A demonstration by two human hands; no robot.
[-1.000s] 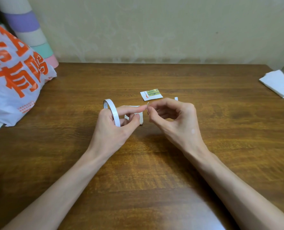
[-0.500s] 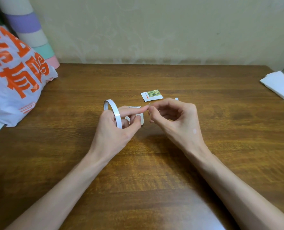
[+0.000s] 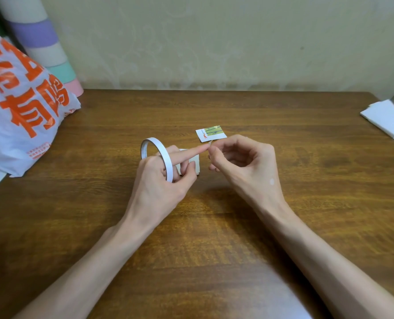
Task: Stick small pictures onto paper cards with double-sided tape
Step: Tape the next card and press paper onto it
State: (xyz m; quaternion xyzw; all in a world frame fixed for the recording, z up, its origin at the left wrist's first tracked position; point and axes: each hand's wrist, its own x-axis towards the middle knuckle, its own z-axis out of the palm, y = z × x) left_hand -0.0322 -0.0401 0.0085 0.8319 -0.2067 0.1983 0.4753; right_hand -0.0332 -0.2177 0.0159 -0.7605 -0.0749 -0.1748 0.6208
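My left hand [image 3: 159, 189] grips the tape roll [image 3: 161, 150], index finger extended; my right hand [image 3: 246, 166] pinches the tape end [image 3: 210, 143] at that fingertip. The small picture [image 3: 211, 133] lies just beyond on the worktop [image 3: 306, 180].

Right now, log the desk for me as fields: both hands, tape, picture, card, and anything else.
Left hand: grips the tape roll, index finger extended
Right hand: pinches a small white strip at the left fingertip
Picture: flat on the table, beyond the hands
Card: partly hidden behind the left hand
Others: printed bag left, white paper right
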